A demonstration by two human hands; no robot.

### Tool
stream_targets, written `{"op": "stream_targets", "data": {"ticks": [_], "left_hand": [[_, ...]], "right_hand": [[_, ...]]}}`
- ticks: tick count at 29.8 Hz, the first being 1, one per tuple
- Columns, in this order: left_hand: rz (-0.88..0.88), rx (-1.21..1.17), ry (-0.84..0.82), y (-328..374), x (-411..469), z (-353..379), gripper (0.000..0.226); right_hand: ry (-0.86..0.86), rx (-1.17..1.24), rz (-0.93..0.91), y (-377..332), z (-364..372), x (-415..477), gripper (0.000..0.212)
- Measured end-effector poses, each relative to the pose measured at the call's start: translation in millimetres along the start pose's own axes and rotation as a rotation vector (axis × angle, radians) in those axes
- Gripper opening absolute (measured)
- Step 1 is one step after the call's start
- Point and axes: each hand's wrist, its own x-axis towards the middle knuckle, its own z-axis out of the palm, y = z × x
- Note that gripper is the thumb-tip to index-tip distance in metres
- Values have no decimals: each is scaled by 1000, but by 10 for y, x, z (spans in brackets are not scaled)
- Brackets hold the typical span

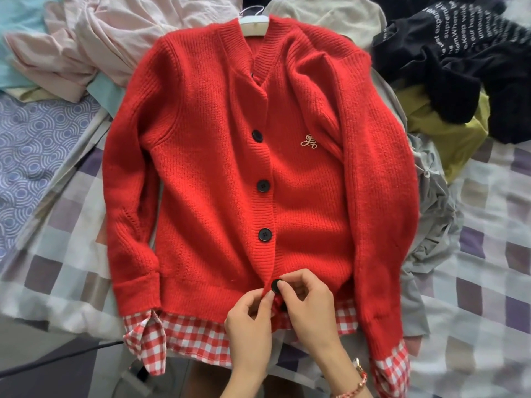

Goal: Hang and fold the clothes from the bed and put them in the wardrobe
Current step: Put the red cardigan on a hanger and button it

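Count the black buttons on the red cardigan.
4: chest button, middle button, lower button, and hem button, pinched by the right hand. All on the cardigan. A fifth may hide at the neckline.

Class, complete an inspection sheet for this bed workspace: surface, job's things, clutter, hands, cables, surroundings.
Surface: purple-and-grey checked bed sheet, largely covered by clothes.
Job's things: red knitted cardigan lying flat, with a white hanger in its neckline.
Clutter: pink crumpled garment, black lettered garment, yellow-green garment, grey crumpled garment.
Hands: left hand pinches the cardigan's front edge; right hand pinches the bottom black button.
Cables: dark cable across the floor, lower left.
Surroundings: grey floor beside the bed.
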Motion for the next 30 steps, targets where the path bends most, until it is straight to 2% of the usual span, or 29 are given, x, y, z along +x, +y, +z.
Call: {"op": "stream_targets", "data": {"ticks": [3,5,7,12,18,23,27,30], "left_hand": [[-77,-113,-36,12,43,-31,26],[-220,-295,-95,40,80,-48,33],[-339,-407,-190,59,107,-75,31],[-377,-395,-285,31,184,-91,17],[-321,-257,-275,-15,245,-35,14],[-247,-138,-238,-44,278,-34,9],[-34,65,-120,-82,285,15,15],[207,261,-27,-111,222,67,28]], "right_hand": [[-6,-23,5,9,1,31,14],[-20,-27,23,23,-10,46,13],[-52,-20,42,22,-13,47,13],[-70,-15,56,27,-42,95,13],[-93,-23,31,62,-57,96,16],[-131,1,84,130,-37,125,17],[-122,-9,138,118,19,90,18],[-12,8,179,84,100,74,13]]}}
